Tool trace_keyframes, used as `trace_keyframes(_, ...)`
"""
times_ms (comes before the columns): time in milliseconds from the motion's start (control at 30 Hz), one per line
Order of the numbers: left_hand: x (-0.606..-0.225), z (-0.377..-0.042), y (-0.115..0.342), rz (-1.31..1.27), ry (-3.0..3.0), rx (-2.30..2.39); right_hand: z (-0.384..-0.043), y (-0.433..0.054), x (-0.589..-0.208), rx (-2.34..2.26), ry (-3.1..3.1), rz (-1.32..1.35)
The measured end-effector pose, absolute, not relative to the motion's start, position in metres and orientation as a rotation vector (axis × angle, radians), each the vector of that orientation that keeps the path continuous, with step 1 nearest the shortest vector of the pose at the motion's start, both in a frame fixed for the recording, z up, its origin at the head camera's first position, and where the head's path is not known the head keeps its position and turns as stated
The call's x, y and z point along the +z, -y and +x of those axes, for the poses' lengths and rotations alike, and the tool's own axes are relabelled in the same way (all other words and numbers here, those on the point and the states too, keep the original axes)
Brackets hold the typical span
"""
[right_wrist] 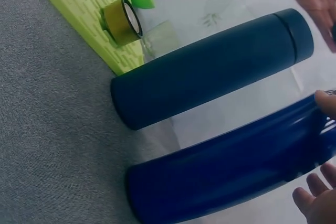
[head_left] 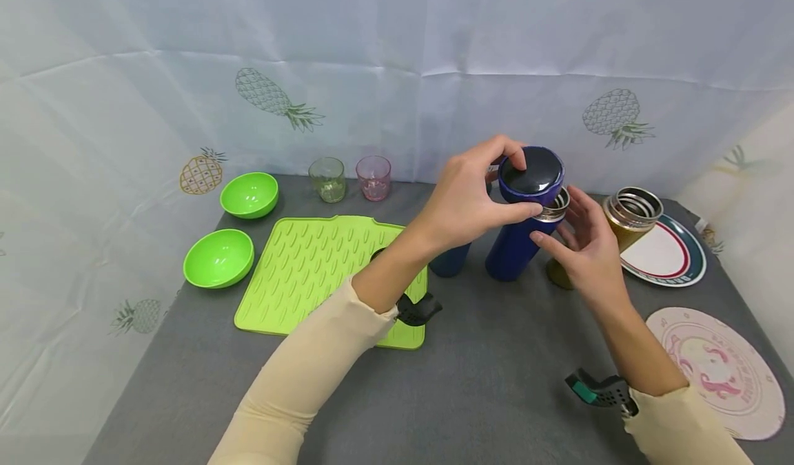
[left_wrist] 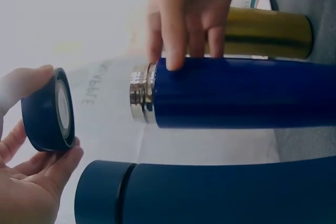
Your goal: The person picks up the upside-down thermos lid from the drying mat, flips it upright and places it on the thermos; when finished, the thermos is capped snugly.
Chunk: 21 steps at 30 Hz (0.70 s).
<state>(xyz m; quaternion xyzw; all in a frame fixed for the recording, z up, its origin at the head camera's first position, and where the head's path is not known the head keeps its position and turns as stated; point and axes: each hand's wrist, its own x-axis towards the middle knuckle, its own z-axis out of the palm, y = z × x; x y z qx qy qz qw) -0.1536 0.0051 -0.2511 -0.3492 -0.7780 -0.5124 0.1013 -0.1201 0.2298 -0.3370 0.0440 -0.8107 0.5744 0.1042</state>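
My left hand (head_left: 468,193) holds the dark blue lid (head_left: 532,176) by its rim, between thumb and fingers. Below it stands the uncapped shiny blue thermos (head_left: 511,244), its steel neck bare; a gap separates lid and neck in the left wrist view. My right hand (head_left: 586,251) is at the thermos's upper end, thumb at the body just below the neck. In the right wrist view its fingers (right_wrist: 315,195) are spread and loose at the thermos's side. A capped teal thermos (right_wrist: 210,72) stands left of the blue one. Behind my right hand is an uncapped gold thermos (head_left: 629,220).
A gold lid (right_wrist: 122,22) sits on the green mat (head_left: 322,265), mostly hidden by my left forearm in the head view. Green bowls (head_left: 218,258), a green glass (head_left: 327,179) and a pink glass (head_left: 374,178) stand left. Rightward lie a plate (head_left: 660,248) and a pink round mat (head_left: 719,375).
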Motion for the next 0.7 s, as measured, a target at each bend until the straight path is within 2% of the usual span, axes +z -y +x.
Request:
trace_keyframes(367,-0.252,-0.155,-0.017,-1.002,2.418,-1.497,-0.125,-0.226,-0.346,1.843,2.286,0.177)
trace_keyframes(700,-0.255,-0.151,-0.027,-1.089,2.434,-1.376,-0.120,-0.227,-0.347,1.929,2.186,0.286)
